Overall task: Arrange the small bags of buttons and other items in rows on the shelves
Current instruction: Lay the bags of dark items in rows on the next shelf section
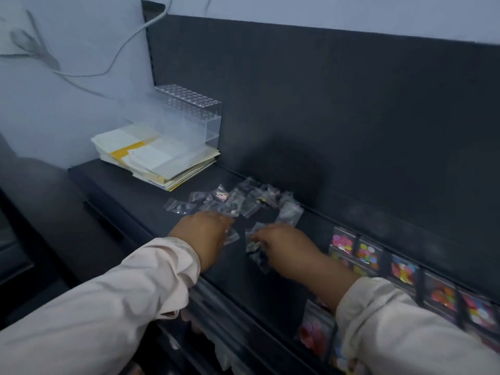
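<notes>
I am watching both hands work low over the flat black shelf (130, 196), about midway along its length. The right hand (281, 244) has its fingers curled round a small bunch of clear bags (254, 247), held just above the shelf surface. The left hand (203, 234) lies knuckles-up with one clear bag (232, 237) poking out from under its fingertips. The blur keeps me from telling whether it is pinching that bag or only pressing on it.

Just behind the hands sits the loose heap of small clear plastic bags (243, 201), overlapping and lying at all angles, with dark contents I cannot make out. That heap is the work I judge to be left.

To the right, along the back edge of the shelf, a neat row of bags of bright coloured buttons (403, 269) stands side by side, so that stretch looks finished. More bags of pink and red buttons (313, 331) show on the shelf below, partly hidden by the right sleeve.

By my reading the job is perhaps half done: the right end is laid out, and the heap and the bare stretch in front of it are not.

At the left end lie a stack of cream and yellow papers (154, 155) and a clear acrylic rack with holes (194, 112), neither touching the heap.
</notes>
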Motion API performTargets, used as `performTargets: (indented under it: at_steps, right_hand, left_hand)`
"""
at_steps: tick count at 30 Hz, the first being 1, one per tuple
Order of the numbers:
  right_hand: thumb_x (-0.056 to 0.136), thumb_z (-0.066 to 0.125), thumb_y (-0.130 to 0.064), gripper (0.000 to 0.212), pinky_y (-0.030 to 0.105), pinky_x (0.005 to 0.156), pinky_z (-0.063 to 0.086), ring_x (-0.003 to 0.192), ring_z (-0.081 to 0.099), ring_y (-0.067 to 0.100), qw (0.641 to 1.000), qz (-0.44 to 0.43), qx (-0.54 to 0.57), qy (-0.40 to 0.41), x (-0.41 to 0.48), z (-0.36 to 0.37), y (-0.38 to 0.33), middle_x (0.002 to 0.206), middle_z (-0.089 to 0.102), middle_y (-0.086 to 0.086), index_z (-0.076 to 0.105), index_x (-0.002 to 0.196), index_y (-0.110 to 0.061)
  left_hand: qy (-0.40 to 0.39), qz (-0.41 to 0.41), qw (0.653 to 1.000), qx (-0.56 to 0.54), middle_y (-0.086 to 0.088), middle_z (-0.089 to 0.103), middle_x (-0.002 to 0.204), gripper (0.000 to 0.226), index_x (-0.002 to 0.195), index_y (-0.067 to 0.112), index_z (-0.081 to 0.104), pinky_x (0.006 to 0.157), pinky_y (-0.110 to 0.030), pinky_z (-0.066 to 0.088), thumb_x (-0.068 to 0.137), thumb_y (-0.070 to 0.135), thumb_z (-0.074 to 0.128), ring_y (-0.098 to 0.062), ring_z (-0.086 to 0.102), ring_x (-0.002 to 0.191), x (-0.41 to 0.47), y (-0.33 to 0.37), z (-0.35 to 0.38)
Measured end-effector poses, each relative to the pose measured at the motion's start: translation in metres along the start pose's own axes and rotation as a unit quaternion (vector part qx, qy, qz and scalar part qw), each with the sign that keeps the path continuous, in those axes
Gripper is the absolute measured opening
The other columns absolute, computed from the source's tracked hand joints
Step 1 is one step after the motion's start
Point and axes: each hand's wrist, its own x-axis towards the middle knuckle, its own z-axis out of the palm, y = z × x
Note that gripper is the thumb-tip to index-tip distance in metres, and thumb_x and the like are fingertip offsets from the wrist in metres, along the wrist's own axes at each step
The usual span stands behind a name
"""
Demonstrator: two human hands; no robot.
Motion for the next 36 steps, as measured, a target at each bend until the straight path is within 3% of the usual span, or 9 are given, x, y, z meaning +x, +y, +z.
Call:
performTargets:
  at_steps: [6, 11, 14, 19, 22, 26, 29, 32, 36]
  right_hand:
    - [0.084, 0.055, -0.004, 0.050, 0.031, 0.099, 0.041, 0.121, 0.047, 0.023, 0.998, 0.057, 0.003, -0.023, 0.027, 0.016, -0.010, 0.132, 0.047, 0.002, 0.053, 0.129, -0.026]
    - [0.088, 0.057, -0.014, 0.047, 0.027, 0.099, 0.038, 0.123, 0.044, 0.025, 0.990, 0.129, 0.043, -0.038, 0.033, 0.011, -0.022, 0.140, 0.037, 0.003, 0.051, 0.132, -0.030]
    - [0.086, 0.060, -0.016, 0.032, 0.028, 0.090, 0.046, 0.111, 0.053, 0.026, 0.983, 0.173, 0.065, -0.024, 0.034, 0.017, -0.027, 0.125, 0.047, 0.005, 0.060, 0.117, -0.026]
    - [0.090, 0.056, -0.020, 0.014, 0.023, 0.082, 0.042, 0.100, 0.055, 0.020, 0.971, 0.219, 0.085, 0.050, 0.030, 0.025, -0.033, 0.112, 0.053, 0.003, 0.065, 0.100, -0.021]
    - [0.090, 0.057, -0.015, 0.014, 0.023, 0.084, 0.045, 0.092, 0.058, 0.015, 0.933, 0.275, 0.195, 0.127, 0.025, 0.031, -0.037, 0.103, 0.057, -0.001, 0.069, 0.091, -0.022]
    - [0.088, 0.059, -0.005, 0.020, 0.021, 0.067, 0.047, 0.067, 0.056, 0.009, 0.843, 0.305, 0.384, 0.221, 0.014, 0.027, -0.043, 0.075, 0.061, -0.005, 0.066, 0.074, -0.018]
    - [0.088, 0.060, -0.004, 0.019, 0.016, 0.066, 0.047, 0.067, 0.055, 0.005, 0.804, 0.294, 0.424, 0.294, 0.001, 0.020, -0.051, 0.076, 0.062, -0.004, 0.067, 0.076, -0.017]
    - [0.087, 0.062, -0.007, 0.018, 0.016, 0.074, 0.047, 0.079, 0.058, 0.007, 0.820, 0.260, 0.371, 0.350, -0.020, 0.016, -0.061, 0.090, 0.060, 0.001, 0.067, 0.078, -0.021]
    - [0.086, 0.061, -0.005, 0.013, 0.012, 0.076, 0.042, 0.083, 0.054, 0.004, 0.873, 0.222, 0.240, 0.362, -0.068, 0.016, -0.076, 0.091, 0.056, -0.002, 0.068, 0.083, -0.016]
  left_hand:
    - [-0.096, 0.132, 0.985, 0.055, 0.000, 0.054, 0.129, 0.042, 0.125, 0.029, 0.054, 0.100, -0.037, 0.042, 0.086, 0.014, 0.050, -0.022, 0.049, 0.119, 0.060, -0.032, 0.021]
    - [-0.118, 0.222, 0.967, 0.042, 0.003, 0.056, 0.123, 0.039, 0.116, 0.031, 0.056, 0.096, -0.038, 0.045, 0.082, 0.012, 0.050, -0.022, 0.052, 0.114, 0.088, -0.050, 0.038]
    - [-0.109, 0.219, 0.969, 0.025, 0.000, 0.055, 0.118, 0.032, 0.112, 0.023, 0.059, 0.093, -0.037, 0.047, 0.082, 0.014, 0.052, -0.022, 0.052, 0.111, 0.092, -0.055, 0.042]
    - [-0.081, 0.203, 0.973, -0.073, 0.002, 0.058, 0.104, 0.003, 0.084, 0.023, 0.057, 0.087, -0.029, 0.044, 0.083, 0.020, 0.057, -0.019, 0.054, 0.101, 0.088, -0.058, 0.035]
    - [-0.088, 0.118, 0.965, -0.217, 0.003, 0.061, 0.082, 0.021, 0.069, 0.025, 0.046, 0.075, -0.030, 0.045, 0.083, 0.021, 0.062, -0.018, 0.058, 0.082, 0.081, -0.059, 0.028]
    - [-0.109, 0.010, 0.900, -0.422, -0.008, 0.066, 0.073, 0.021, 0.070, 0.016, 0.047, 0.071, -0.035, 0.049, 0.082, 0.012, 0.064, -0.022, 0.065, 0.069, 0.075, -0.050, 0.018]
    - [-0.176, -0.074, 0.802, -0.567, -0.010, 0.066, 0.083, 0.017, 0.085, 0.015, 0.050, 0.068, -0.035, 0.052, 0.085, 0.003, 0.061, -0.021, 0.067, 0.069, 0.068, -0.035, 0.003]
    - [-0.234, -0.107, 0.713, -0.652, -0.010, 0.064, 0.085, 0.015, 0.086, 0.013, 0.053, 0.066, -0.031, 0.052, 0.087, -0.002, 0.056, -0.023, 0.065, 0.074, 0.049, -0.015, -0.013]
    - [-0.300, -0.080, 0.646, -0.697, -0.005, 0.067, 0.078, 0.010, 0.092, 0.011, 0.062, 0.071, -0.032, 0.051, 0.091, 0.016, 0.054, -0.022, 0.065, 0.072, 0.007, 0.030, -0.027]
